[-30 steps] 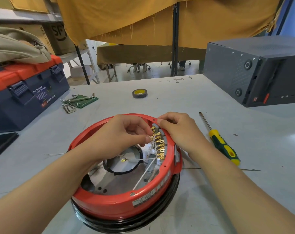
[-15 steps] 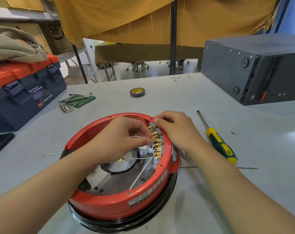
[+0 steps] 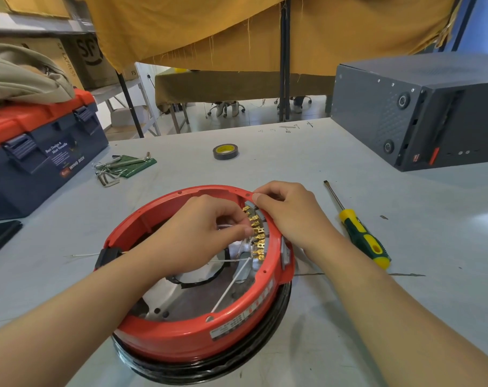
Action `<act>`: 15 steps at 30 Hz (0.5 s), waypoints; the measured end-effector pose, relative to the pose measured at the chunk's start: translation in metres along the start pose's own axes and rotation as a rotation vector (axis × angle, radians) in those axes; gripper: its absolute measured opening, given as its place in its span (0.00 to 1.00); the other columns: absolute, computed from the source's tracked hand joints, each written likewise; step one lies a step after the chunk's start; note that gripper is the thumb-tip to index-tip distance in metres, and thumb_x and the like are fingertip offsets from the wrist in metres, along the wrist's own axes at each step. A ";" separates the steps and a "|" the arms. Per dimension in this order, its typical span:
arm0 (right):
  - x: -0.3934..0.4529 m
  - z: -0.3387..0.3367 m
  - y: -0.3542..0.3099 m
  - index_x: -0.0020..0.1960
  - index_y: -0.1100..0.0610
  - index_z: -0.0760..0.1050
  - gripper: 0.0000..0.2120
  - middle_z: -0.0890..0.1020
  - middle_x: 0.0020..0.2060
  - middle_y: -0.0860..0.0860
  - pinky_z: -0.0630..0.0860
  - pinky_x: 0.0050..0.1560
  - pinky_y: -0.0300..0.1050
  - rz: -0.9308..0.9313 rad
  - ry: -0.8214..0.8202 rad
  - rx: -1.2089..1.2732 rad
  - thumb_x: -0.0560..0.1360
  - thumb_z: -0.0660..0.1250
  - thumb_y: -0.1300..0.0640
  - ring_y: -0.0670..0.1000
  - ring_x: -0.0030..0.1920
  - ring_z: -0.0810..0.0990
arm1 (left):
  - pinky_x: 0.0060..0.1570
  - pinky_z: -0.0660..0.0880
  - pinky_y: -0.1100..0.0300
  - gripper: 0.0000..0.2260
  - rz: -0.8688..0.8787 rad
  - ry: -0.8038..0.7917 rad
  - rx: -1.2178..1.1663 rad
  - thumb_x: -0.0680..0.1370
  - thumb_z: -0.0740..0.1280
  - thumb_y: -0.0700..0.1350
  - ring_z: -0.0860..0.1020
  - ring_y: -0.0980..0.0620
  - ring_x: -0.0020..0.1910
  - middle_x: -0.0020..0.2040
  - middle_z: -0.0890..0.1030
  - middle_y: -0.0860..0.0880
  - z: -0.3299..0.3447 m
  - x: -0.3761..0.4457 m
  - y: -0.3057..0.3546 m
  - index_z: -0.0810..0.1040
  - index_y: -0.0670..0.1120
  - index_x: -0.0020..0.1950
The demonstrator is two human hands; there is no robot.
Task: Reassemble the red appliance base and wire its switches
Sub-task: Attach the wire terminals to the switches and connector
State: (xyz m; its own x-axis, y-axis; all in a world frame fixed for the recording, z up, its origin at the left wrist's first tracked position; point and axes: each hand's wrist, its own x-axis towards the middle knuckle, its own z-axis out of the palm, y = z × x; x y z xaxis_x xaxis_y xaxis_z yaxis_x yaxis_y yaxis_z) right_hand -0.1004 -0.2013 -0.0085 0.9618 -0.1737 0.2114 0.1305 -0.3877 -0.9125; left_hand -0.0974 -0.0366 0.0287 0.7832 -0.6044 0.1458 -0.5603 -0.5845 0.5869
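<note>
The round red appliance base (image 3: 181, 339) lies upside down on the grey table, resting on a black ring. Inside its right wall runs a row of gold switch terminals (image 3: 258, 236) with white wires (image 3: 229, 290) leading across the metal floor. My left hand (image 3: 198, 233) reaches into the base and pinches a white wire end right at the terminals. My right hand (image 3: 290, 210) grips the red rim and the switch block from outside, fingers curled over the edge.
A green and yellow screwdriver (image 3: 360, 236) lies right of the base. A tape roll (image 3: 225, 151) and hex keys (image 3: 117, 169) lie farther back. A blue and red toolbox (image 3: 36, 152) stands at the left, a dark grey case (image 3: 421, 107) at the right.
Both hands stay at the terminal row with only small finger shifts. The view has tilted slightly; the base has not moved.
</note>
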 end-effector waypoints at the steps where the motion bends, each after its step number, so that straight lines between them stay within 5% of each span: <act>1: 0.000 0.000 0.000 0.49 0.55 0.82 0.09 0.83 0.45 0.48 0.75 0.43 0.35 -0.001 0.000 -0.001 0.77 0.64 0.55 0.45 0.45 0.80 | 0.32 0.67 0.75 0.06 -0.024 -0.008 -0.025 0.75 0.69 0.46 0.75 0.65 0.30 0.31 0.79 0.61 0.000 0.000 0.000 0.80 0.52 0.38; 15: -0.001 0.001 -0.002 0.52 0.57 0.81 0.10 0.83 0.47 0.50 0.75 0.48 0.38 -0.013 0.012 -0.034 0.77 0.64 0.55 0.47 0.48 0.80 | 0.20 0.62 0.73 0.12 -0.359 -0.102 -0.394 0.74 0.70 0.41 0.67 0.62 0.19 0.21 0.74 0.54 -0.001 0.005 0.008 0.79 0.41 0.31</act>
State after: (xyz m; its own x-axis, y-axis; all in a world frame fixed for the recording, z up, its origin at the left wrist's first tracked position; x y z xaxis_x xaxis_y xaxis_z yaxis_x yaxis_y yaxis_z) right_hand -0.1012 -0.1996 -0.0070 0.9570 -0.1794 0.2278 0.1346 -0.4210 -0.8970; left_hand -0.0977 -0.0435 0.0348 0.8658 -0.4650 -0.1848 -0.1039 -0.5284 0.8426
